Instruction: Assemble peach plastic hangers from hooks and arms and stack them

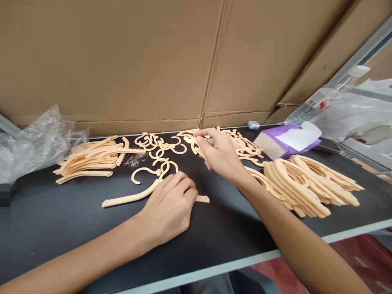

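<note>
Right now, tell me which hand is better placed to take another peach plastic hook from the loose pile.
Right, probably: the right hand touches the loose peach plastic hooks, while the left hand rests on the long peach plastic bar.

Bare left hand [167, 208], bare right hand [219, 157], uncovered forearms [92, 253], short plain fingernails [198, 139]

Long pale-peach hanger bar [128, 198], gently curved, flat on the black table [61, 228], middle clasped under the left hand [168, 209]. Just behind, matching loose hooks [159, 154] scattered flat, farthest ones at the right hand [219, 157] fingertips.
</note>
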A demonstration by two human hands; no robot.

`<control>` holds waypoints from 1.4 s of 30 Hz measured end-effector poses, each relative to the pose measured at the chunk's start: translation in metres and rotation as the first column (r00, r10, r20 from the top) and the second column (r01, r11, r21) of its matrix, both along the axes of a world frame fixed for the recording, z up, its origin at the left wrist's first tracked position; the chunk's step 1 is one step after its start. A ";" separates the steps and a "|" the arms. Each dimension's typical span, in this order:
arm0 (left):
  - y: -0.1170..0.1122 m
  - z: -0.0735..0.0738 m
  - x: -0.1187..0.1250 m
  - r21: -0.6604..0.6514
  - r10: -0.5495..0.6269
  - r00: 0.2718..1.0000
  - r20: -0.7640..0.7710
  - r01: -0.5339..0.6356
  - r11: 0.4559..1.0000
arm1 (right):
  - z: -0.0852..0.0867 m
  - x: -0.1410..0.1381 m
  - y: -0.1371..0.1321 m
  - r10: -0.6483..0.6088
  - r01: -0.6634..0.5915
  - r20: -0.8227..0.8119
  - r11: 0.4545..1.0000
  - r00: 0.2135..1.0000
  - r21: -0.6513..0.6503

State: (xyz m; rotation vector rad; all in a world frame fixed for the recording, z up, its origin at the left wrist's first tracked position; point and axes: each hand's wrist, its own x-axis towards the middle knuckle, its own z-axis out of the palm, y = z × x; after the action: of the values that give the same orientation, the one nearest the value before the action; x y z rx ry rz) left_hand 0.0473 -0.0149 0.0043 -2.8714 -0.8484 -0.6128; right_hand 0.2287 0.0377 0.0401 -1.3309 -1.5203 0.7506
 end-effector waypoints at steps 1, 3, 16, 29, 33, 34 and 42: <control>-0.003 0.000 -0.002 -0.005 -0.004 1.000 0.022 0.004 1.000 | 0.002 0.000 -0.001 0.008 -0.008 -0.003 1.000 1.000 -0.003; -0.008 -0.001 -0.009 -0.030 -0.003 0.999 0.055 0.004 1.000 | 0.005 -0.001 -0.002 0.030 -0.030 0.027 1.000 0.999 -0.006; -0.009 -0.004 -0.050 -0.097 0.150 0.987 0.054 -0.145 0.985 | 0.008 0.003 -0.014 0.448 -0.410 0.198 0.889 0.872 -0.204; 0.002 -0.006 -0.053 -0.091 0.245 0.967 0.075 -0.238 0.967 | 0.004 -0.007 -0.018 0.554 -0.411 0.507 0.831 0.660 -0.374; 0.004 -0.007 -0.054 -0.119 0.223 0.970 0.093 -0.212 0.970 | 0.000 -0.008 -0.016 0.549 -0.393 0.526 0.835 0.650 -0.386; 0.004 -0.008 -0.054 -0.131 0.219 0.971 0.094 -0.206 0.970 | 0.000 -0.009 -0.015 0.545 -0.384 0.533 0.837 0.647 -0.389; 0.005 -0.012 -0.055 -0.215 0.209 0.971 0.119 -0.181 0.960 | 0.004 -0.015 -0.018 0.473 -0.315 0.647 0.881 0.598 -0.353</control>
State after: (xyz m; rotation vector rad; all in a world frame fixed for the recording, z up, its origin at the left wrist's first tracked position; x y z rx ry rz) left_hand -0.0078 -0.0100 -0.0078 -2.8938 -1.2682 -0.7533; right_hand 0.2139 0.0193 0.0436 -1.5572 -2.5071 0.6940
